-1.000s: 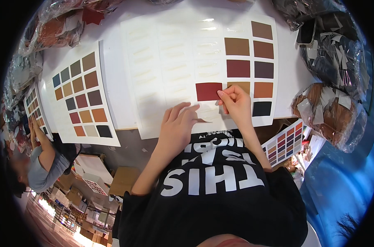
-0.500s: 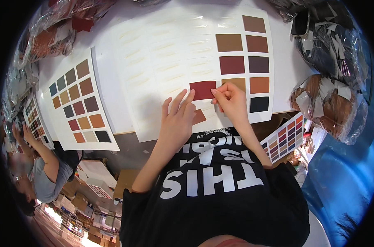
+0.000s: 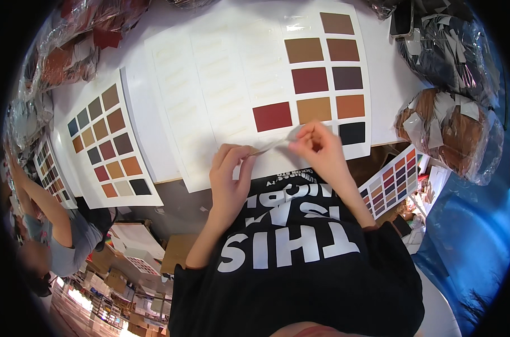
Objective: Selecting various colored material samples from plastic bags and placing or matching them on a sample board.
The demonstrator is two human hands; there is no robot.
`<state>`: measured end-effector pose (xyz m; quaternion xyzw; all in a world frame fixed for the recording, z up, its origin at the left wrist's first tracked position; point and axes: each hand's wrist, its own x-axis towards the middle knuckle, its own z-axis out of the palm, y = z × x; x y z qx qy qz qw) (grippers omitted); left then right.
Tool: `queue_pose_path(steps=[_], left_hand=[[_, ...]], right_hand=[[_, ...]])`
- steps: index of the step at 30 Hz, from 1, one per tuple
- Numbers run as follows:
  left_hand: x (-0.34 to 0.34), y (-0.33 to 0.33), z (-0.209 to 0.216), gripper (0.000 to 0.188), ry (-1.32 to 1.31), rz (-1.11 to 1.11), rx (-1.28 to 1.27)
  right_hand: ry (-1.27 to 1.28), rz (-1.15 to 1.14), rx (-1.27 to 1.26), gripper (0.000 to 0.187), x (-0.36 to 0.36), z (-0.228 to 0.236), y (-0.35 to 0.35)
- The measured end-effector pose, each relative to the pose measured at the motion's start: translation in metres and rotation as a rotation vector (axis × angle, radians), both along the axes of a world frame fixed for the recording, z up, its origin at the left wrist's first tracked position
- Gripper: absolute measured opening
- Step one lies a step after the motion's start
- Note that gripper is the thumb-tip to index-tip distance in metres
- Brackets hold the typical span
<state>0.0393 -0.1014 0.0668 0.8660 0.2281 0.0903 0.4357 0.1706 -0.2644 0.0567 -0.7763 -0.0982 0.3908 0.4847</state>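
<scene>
Between my two hands is a thin swatch (image 3: 275, 146), seen nearly edge-on with a pale side showing and blurred. My left hand (image 3: 230, 173) pinches its left end between thumb and fingertips. My right hand (image 3: 321, 147) holds the other end, fingers curled together. Both hands are over the lower part of a large white card (image 3: 221, 121). Just above the held piece a dark red swatch (image 3: 272, 116) lies on the card. Past my right fingers is a tan swatch (image 3: 313, 110), with more brown, maroon and black swatches at the right. Faint yellowish streaks mark the card's left columns.
A filled swatch card (image 3: 132, 190) lies to the left. Plastic-wrapped bundles of brown pieces (image 3: 443, 132) and dark pieces (image 3: 451, 56) line the right side, beside a phone (image 3: 402, 19). Another person (image 3: 69, 236) works at far left. A colour chart (image 3: 391, 182) is below right.
My hands have left the dark red swatch and come together lower down around a thin swatch. The orange-brown swatch that lay beside my left hand no longer shows on the card.
</scene>
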Motion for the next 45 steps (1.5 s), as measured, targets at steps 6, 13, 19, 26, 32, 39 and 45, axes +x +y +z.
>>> queue_pose_path(steps=[6,13,19,26,32,39,45], left_hand=[[-0.026,-0.026,-0.006,0.007,0.042,0.289,-0.602],[-0.037,-0.025,-0.011,0.018,0.133,0.048,-0.043],[-0.042,-0.019,-0.029,0.034,0.013,-0.125,0.339],[-0.037,-0.018,-0.029,0.04,0.048,-0.301,0.386],[-0.034,-0.015,-0.032,0.042,0.071,-0.347,0.402],[-0.032,-0.016,-0.029,0.043,0.086,-0.366,0.389],[-0.033,-0.018,-0.031,0.042,0.123,-0.4,0.437]], right_hand=[[0.506,-0.085,0.281,0.016,-0.032,0.002,-0.01],[0.283,-0.164,0.104,0.016,-0.036,-0.012,-0.016],[0.221,-0.217,0.108,0.017,-0.033,-0.031,-0.013],[0.205,-0.22,0.075,0.017,-0.034,-0.03,-0.009],[0.204,-0.202,0.068,0.017,-0.033,-0.032,-0.01],[0.19,-0.191,0.036,0.017,-0.035,-0.03,-0.009],[0.144,-0.18,0.018,0.018,-0.038,-0.029,-0.009]])
